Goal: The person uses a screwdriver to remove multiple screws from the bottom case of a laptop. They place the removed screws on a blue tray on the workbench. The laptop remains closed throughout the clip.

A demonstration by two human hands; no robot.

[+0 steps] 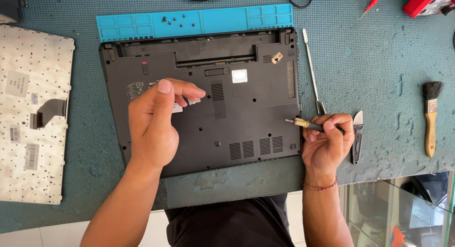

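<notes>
I saw the upturned black laptop [204,100] lying bottom-up on the table [379,71], against a blue tray [189,22]. My left hand [154,121] hovered above it, fingers pinching a tiny bit, while my right hand [327,142] gripped a screwdriver [310,125] at the laptop's right edge

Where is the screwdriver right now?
The screwdriver is in the right hand, at the laptop's right edge, just below the metal pry tool.

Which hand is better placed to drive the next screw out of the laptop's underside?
Right. The right hand grips the screwdriver, tip at the laptop edge; the left hand pinches something small.
</notes>
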